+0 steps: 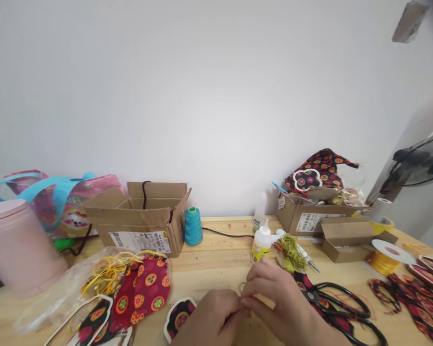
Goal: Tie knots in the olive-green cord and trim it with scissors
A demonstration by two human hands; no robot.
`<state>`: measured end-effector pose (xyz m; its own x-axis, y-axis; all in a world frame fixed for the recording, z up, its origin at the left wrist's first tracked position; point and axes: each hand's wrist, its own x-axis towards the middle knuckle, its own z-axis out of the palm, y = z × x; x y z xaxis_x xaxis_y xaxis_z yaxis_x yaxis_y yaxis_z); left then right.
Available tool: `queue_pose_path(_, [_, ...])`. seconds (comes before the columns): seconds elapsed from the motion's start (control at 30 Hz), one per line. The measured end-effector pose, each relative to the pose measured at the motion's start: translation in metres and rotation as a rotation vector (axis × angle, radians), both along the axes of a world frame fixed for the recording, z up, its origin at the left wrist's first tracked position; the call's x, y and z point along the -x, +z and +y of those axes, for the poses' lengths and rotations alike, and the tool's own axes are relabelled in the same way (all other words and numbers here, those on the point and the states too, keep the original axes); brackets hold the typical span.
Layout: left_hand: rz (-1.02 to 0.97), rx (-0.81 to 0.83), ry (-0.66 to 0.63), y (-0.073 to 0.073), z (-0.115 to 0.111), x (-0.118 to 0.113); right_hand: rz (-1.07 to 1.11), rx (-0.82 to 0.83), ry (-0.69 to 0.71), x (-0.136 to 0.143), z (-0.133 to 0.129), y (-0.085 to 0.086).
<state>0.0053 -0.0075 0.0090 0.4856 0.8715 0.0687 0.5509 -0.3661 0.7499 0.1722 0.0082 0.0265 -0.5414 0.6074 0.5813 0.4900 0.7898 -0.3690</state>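
Close together over the front of the table, my left hand and my right hand both have their fingers pinched. A thin tan loop peeks out by the right fingertips; what the fingers hold is otherwise hidden. Left of my left hand lies a scalloped, white-edged piece with dark flowered fabric. Black-handled scissors rest on dark patterned cloth to the right of my right hand. Behind that hand stand a white glue bottle with a yellow label and a bundle of olive cord.
At left are red flowered fabric, yellow cord, a plastic bag and a pink bin. An open cardboard box and a teal thread cone stand by the wall. A filled box and yellow spool are at right.
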Motion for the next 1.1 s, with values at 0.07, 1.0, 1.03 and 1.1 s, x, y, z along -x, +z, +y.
queue_pose_path(0.07, [-0.028, -0.012, -0.065, 0.002, 0.001, -0.001, 0.082, 0.174, 0.001, -0.004, 0.003, -0.002])
queue_pose_path(1.0, [-0.214, -0.063, 0.138, -0.001, 0.008, 0.001, 0.182, 0.024, 0.053, 0.004, 0.003, -0.020])
queue_pose_path(1.03, [-0.222, -0.054, 0.143, -0.001, 0.008, 0.001, 0.180, 0.031, 0.060, 0.004, 0.003, -0.020])
queue_pose_path(1.1, [-0.229, -0.043, 0.151, 0.000, 0.008, 0.001, 0.183, 0.064, 0.072, 0.004, 0.004, -0.020])
